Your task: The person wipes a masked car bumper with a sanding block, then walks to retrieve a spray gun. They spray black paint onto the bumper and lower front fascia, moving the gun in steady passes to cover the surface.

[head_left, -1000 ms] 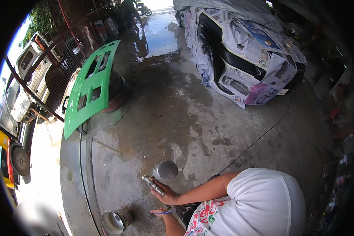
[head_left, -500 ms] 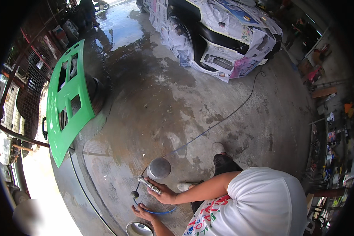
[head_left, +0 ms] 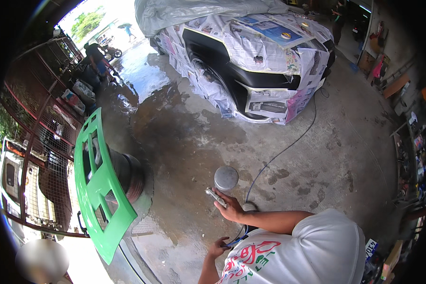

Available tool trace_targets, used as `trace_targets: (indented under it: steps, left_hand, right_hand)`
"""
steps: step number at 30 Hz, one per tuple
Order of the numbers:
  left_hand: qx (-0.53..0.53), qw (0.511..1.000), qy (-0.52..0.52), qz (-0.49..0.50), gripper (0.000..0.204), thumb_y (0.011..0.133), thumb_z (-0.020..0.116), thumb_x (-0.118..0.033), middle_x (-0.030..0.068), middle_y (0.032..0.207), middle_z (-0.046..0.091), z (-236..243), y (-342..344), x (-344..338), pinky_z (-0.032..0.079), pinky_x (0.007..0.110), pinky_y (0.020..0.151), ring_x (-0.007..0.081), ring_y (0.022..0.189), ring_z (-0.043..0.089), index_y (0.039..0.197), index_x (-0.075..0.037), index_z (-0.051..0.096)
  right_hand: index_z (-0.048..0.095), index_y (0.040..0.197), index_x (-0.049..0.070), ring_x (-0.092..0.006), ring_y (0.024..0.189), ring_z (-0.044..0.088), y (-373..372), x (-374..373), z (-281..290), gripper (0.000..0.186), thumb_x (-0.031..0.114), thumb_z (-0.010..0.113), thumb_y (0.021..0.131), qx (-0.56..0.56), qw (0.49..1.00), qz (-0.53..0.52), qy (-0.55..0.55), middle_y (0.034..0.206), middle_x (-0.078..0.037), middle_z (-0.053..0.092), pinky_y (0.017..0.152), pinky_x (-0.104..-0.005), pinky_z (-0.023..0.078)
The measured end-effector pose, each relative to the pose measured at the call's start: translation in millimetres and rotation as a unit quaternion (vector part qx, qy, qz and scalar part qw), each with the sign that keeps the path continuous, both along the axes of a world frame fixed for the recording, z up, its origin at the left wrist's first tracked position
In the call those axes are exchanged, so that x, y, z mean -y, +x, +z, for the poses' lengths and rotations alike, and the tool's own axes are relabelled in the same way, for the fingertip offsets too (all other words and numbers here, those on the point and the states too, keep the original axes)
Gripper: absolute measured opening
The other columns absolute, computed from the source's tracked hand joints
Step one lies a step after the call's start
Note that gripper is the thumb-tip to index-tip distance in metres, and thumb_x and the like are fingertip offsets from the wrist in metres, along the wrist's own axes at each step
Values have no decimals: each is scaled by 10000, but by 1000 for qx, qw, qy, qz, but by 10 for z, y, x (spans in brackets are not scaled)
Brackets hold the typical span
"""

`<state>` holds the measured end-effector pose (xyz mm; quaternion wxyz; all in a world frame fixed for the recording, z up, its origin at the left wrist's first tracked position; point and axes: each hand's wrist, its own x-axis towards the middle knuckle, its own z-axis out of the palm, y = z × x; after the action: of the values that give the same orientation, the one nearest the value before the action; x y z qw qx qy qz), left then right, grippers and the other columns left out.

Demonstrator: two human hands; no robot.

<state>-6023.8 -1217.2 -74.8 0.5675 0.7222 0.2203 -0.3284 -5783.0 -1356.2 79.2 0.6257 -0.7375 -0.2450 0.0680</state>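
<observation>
My right hand (head_left: 232, 209) is closed around the handle of a metal spray gun (head_left: 216, 197). A round grey cup (head_left: 226, 178) sits on the gun, its top turned toward me. Lower down and closer to my body, my left hand (head_left: 217, 247) has its fingers curled at a blue air hose (head_left: 236, 242). Part of that hose is hidden by my arm and shirt. To the left of both hands stands a glossy green bumper-like car panel (head_left: 108, 201) with rectangular cut-outs, tilted upright.
Black tyres (head_left: 127, 177) stand behind the green panel. A car (head_left: 265, 61) masked with newspaper is ahead, with a dark hose (head_left: 288, 146) trailing across the wet concrete floor (head_left: 184, 137). A person (head_left: 97, 59) bends at far left; cluttered shelves (head_left: 418, 146) line the right.
The view has tilted up and shifted, showing more of the car and doorway. My right hand with the spray gun is farther from my left hand, whose fingers have curled in at the hose.
</observation>
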Motion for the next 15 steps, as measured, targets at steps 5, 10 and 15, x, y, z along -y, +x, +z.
trace_targets:
  steps: [5,10,15]
  left_hand:
    - [67,970,-77,219,524,930,741,-187,71,1088,696,454,1085,-539,521,304,831,152,970,666,1435,-120,616]
    - [152,949,119,251,351,921,768,-359,107,872,786,292,2057,-1316,572,324,786,168,812,739,1116,-67,784]
    - [154,957,172,174,338,901,774,-383,151,873,781,201,3006,-2439,586,359,795,254,844,769,1046,-79,801]
  right_hand:
    - [515,1502,113,-381,1269,615,1155,-537,116,518,211,635,1007,7,1000,-28,1,1402,-194,628,987,-413,542]
    - [522,1491,102,-374,1260,627,1861,-1398,55,516,231,636,1004,-75,996,-43,-11,1367,-201,652,980,-413,541]
    - [546,1475,114,-379,1288,614,2499,-2400,-253,502,231,650,998,-13,996,-85,-12,1372,-205,652,1010,-415,529]
